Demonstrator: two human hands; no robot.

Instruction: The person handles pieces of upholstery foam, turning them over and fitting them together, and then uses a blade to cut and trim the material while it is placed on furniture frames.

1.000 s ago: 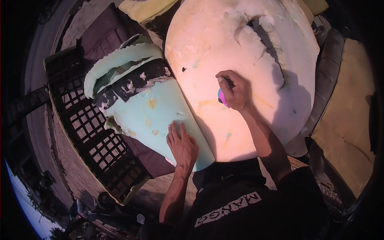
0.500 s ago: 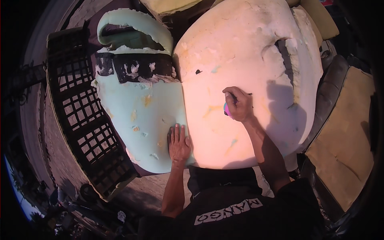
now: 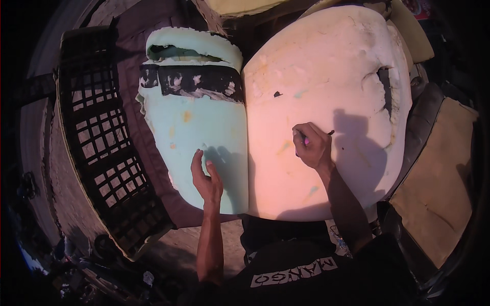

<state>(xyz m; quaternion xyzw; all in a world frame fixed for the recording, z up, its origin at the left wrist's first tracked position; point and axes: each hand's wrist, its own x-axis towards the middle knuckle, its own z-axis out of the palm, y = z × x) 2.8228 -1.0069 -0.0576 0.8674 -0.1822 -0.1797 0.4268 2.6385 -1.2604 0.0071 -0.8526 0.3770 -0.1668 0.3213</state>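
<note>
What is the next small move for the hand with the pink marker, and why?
Probably lower the marker tip onto the cream foam and draw. The right hand grips it just above that surface, and the left hand lies flat on the pale green foam beside it, steadying the work.

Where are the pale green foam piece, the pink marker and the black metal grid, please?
pale green foam piece [image 3: 204, 127]: head view, its bare middle.
pink marker [image 3: 307, 141]: head view, barrel showing in the right hand's grip.
black metal grid [image 3: 104, 148]: head view, a middle bar.
</note>
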